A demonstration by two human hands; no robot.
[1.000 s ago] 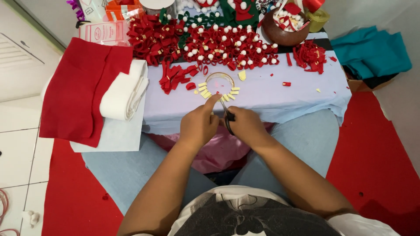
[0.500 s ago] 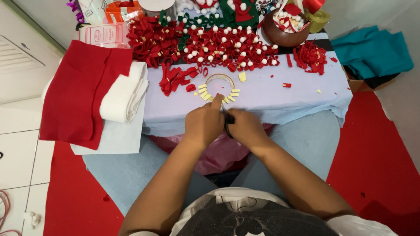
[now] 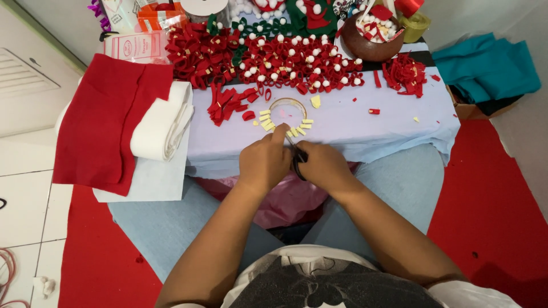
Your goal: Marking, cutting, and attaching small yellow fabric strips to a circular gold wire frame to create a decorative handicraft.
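Note:
My right hand (image 3: 323, 165) grips black-handled scissors (image 3: 297, 158), blades pointing up toward the table. My left hand (image 3: 265, 159) sits close beside it, fingers curled, forefinger stretched toward the blades; whatever small piece it pinches is hidden. Just beyond my fingers lie several small yellow cut tabs (image 3: 267, 121) fanned around a thin ring (image 3: 287, 105) on the pale lilac cloth (image 3: 354, 122). A loose heap of red felt strips (image 3: 227, 102) lies to the left of the ring.
Red felt loops with white pompoms (image 3: 297, 63) cover the table's far side, next to a brown bowl (image 3: 371, 40) of scraps. Folded red felt (image 3: 103, 120) and a white felt roll (image 3: 165, 120) lie at left. Teal fabric (image 3: 485, 65) lies at right.
My left forefinger, raised toward the yellow tabs a second ago, has curled in beside the scissors. Both hands stay close together at the table's near edge.

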